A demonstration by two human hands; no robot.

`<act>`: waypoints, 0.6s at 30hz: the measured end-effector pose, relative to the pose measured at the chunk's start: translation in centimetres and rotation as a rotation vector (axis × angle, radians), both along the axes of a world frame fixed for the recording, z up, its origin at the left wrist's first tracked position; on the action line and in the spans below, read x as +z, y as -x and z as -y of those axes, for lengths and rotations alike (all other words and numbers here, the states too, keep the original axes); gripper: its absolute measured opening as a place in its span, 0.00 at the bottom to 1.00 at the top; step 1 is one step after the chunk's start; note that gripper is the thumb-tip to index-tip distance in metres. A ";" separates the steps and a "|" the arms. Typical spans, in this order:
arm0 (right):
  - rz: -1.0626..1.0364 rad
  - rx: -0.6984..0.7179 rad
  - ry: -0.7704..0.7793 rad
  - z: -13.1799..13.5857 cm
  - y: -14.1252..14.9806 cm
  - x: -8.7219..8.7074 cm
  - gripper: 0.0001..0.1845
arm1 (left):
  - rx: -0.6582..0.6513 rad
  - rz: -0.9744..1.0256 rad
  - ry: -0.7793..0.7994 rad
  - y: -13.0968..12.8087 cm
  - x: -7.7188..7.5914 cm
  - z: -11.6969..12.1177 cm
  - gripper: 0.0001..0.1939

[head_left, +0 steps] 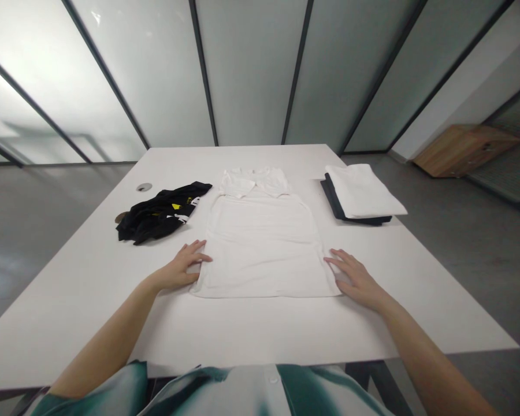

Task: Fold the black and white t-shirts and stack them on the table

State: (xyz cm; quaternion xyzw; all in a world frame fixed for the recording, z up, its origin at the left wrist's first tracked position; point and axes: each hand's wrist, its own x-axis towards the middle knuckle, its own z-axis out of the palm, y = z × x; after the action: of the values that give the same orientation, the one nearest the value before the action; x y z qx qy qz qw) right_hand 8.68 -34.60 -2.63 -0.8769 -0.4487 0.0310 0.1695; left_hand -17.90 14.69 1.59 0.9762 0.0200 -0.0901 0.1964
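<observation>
Our left hand (pixel 177 268) and right hand (pixel 359 281) lie well apart, open and flat, against the edges of a smooth white cotton shirt (pixel 260 245) spread on the pale surface (pixel 91 300).

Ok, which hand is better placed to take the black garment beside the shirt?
Left, probably: the left hand lies at the white shirt's edge on the same side as the black garment, while the right hand is on the shirt's far side.
</observation>
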 end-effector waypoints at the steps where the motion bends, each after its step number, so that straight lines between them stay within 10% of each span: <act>1: 0.022 -0.011 0.006 -0.1 0.1 -0.2 0.33 | 0.015 0.003 -0.012 0.0 -0.2 0.2 0.25; 12: 0.156 0.061 -0.100 -1.3 0.7 -0.6 0.21 | 0.093 0.133 -0.115 -0.1 -0.8 2.3 0.42; 18: 0.022 0.033 -0.246 -1.5 0.6 0.3 0.16 | 0.020 0.184 -0.006 -0.6 -0.4 3.5 0.20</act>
State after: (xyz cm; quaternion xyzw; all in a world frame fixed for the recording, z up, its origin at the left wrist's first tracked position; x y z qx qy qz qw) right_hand 8.07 -33.08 -2.29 -0.8423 -0.4651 -0.0311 0.2707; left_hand -17.35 11.18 1.18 0.9807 0.0117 0.0021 0.1954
